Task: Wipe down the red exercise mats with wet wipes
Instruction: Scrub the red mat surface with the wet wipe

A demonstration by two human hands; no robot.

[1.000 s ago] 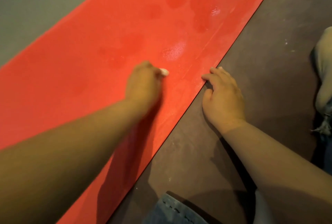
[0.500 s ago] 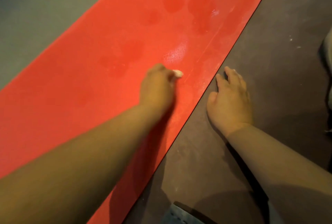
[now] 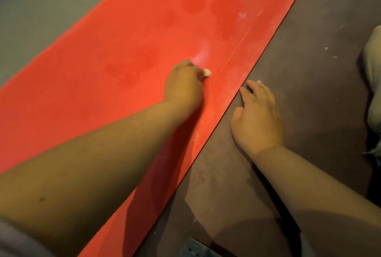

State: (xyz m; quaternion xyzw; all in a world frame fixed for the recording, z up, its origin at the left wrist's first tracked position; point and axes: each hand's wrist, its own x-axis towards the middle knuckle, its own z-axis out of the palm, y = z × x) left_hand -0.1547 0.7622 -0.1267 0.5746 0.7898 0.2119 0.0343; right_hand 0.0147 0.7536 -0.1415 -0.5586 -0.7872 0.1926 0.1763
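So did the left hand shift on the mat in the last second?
Yes: left hand, gripping the wet wipe, slid right toward the red mat's edge, now directly below the glossy wet patch.

Saw a long red mat [image 3: 103, 95] lying flat on the floor, running from the near left up to the far right. Looked wet in spots: darker round patches in the middle and farther up, plus one shiny bit past the middle. Found pale streaks along its right edge. Spotted a small white wipe [image 3: 206, 72], maybe balled up, poking out of the left hand [image 3: 183, 83] and touching the mat.
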